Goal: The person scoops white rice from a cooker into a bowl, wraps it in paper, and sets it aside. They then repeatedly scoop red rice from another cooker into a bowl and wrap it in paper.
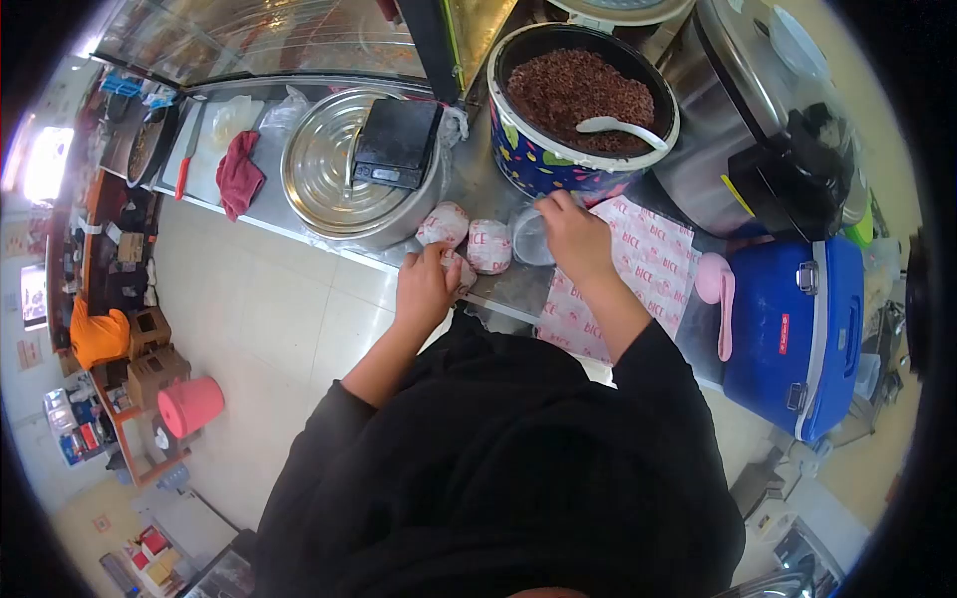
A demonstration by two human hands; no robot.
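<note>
My left hand [424, 291] has its fingers closed on a small round bundle [460, 273] in white paper with red print, at the counter's front edge. Two more wrapped bundles, one behind [444, 225] and one to the right [489, 247], sit close against it. My right hand [578, 237] pinches the rim of a clear plastic cup [531, 236], just right of the bundles. Beneath my right forearm lies printed wrapping paper [648, 261]. Behind the cup stands a patterned pot [553, 169] of dark reddish-brown rice [573, 85], a white spoon [618, 130] resting in it.
A lidded steel pot [319, 164] carries a black scale [399, 140]. Farther left are a maroon cloth [237, 174] and a red-handled knife [183, 174]. On the right stand a large steel cooker [698, 120], a pink ladle [718, 289] and a blue cooler box [773, 329].
</note>
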